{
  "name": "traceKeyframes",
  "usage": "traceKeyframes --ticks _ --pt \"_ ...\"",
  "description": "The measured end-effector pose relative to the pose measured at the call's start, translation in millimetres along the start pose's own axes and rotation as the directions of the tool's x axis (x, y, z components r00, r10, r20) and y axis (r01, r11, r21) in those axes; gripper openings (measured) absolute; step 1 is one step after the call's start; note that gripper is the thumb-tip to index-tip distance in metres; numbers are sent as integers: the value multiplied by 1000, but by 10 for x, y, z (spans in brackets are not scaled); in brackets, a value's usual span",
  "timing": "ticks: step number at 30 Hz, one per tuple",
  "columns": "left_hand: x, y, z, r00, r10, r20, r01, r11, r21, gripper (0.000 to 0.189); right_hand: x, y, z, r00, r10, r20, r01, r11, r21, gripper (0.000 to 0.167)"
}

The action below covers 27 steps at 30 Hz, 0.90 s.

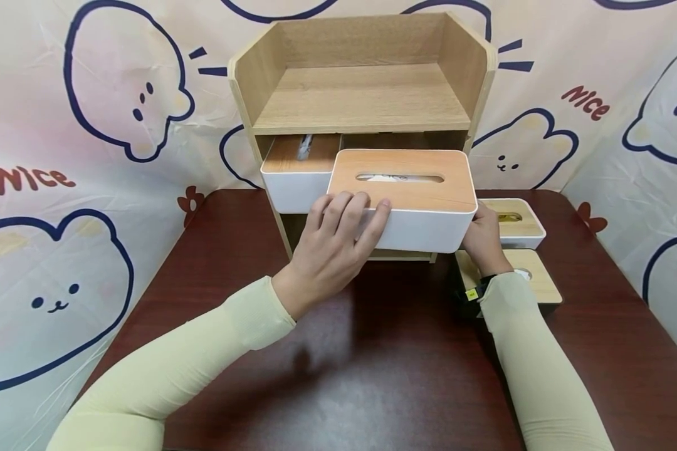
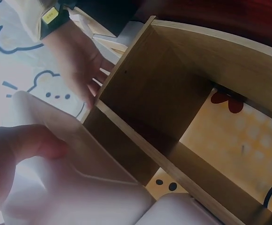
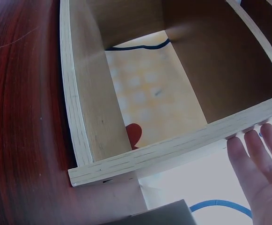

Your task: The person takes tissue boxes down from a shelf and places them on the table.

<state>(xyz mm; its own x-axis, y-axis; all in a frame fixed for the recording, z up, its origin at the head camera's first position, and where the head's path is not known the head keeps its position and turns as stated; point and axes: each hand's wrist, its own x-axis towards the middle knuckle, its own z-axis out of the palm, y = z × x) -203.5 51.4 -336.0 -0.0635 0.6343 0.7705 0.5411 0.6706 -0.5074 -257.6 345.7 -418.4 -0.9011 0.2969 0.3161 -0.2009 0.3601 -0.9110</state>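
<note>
A white tissue box [image 1: 423,232] with a wood-look lid stands out in front of the shelf unit's [image 1: 361,97] middle level, tilted slightly. My left hand [image 1: 333,250] grips its front left, fingers over the lid's edge; in the left wrist view the thumb [image 2: 44,143] presses the box's white underside. My right hand [image 1: 483,239] is partly hidden behind the box's right end. Its fingers are nearly straight in the right wrist view, fingertips [image 3: 236,145] at the edge of the unit's side panel [image 3: 182,138]. Tissue shows through the lid's slot.
A second white tissue box [image 1: 296,193] sits in the left of the same level, its front jutting out. On the dark red table [image 1: 248,376], right of the unit, stand a white box [image 1: 521,241] and a dark box [image 1: 541,285], both with wooden lids. Patterned cloth hangs behind.
</note>
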Motion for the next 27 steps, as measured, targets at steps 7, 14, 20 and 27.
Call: traceKeyframes --ticks 7,14,20,27 --pt "-43 -2 -44 999 -5 -38 3 999 -44 41 -14 3 20 1000 -1 -18 1 1000 21 33" --pt "-162 44 -77 1000 1 -8 -1 999 -50 44 -8 7 31 999 -41 -11 42 998 49 29" --pt "-228 81 -78 1000 4 8 -4 997 -72 44 -11 2 19 997 -79 -16 80 994 78 26" --pt "-268 107 -93 1000 -10 27 12 997 -82 47 -7 -13 3 997 -74 -13 75 996 44 27"
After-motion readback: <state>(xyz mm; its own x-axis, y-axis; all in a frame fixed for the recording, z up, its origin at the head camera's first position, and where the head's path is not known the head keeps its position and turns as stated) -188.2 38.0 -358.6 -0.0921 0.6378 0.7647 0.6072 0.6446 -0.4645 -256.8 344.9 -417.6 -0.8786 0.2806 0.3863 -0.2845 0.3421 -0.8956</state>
